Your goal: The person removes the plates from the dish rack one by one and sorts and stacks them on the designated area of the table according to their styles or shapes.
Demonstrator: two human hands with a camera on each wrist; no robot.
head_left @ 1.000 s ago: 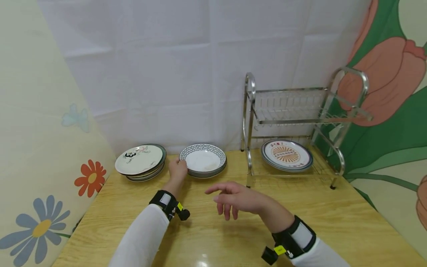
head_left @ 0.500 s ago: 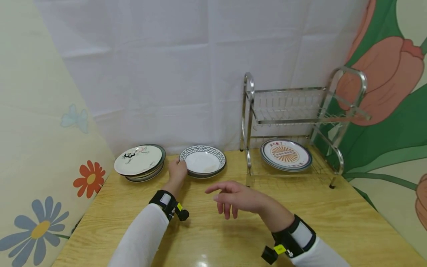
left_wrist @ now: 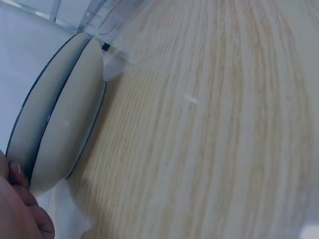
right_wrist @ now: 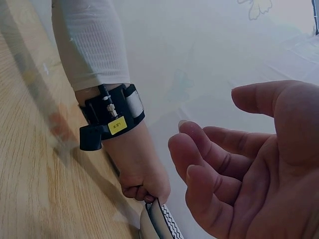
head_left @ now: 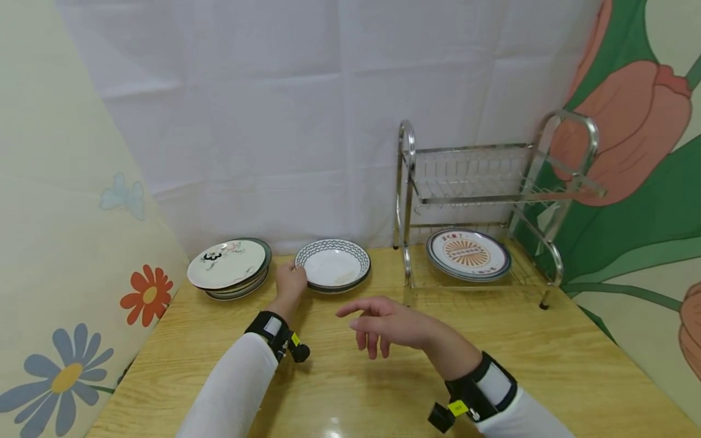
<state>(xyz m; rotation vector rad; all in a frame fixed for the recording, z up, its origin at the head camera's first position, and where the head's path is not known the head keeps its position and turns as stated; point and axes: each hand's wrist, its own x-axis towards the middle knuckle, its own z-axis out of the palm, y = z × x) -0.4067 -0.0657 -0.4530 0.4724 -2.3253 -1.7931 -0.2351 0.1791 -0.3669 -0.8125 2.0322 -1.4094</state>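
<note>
A white deep plate (head_left: 332,266) with a dark wavy-patterned rim tops a small stack at the back of the table. My left hand (head_left: 291,281) pinches its left rim. In the left wrist view, fingers (left_wrist: 20,177) sit at the edge between this top plate (left_wrist: 37,107) and the lower plate (left_wrist: 70,119). My right hand (head_left: 391,325) hovers over the table in front of the stack, fingers loosely bent and holding nothing. In the right wrist view, its palm and fingers (right_wrist: 212,172) show beside the left forearm.
Left of my left hand stands another stack of plates (head_left: 227,264), the top one cream with a cartoon print. A two-tier metal dish rack (head_left: 408,201) stands at the right, with plates (head_left: 468,255) lying on its lower tier. White cloth (head_left: 263,121) hangs behind the table (head_left: 328,389).
Both hands stay nearly in place. The top plate's near rim sits slightly lower, closer to the plate beneath it.
</note>
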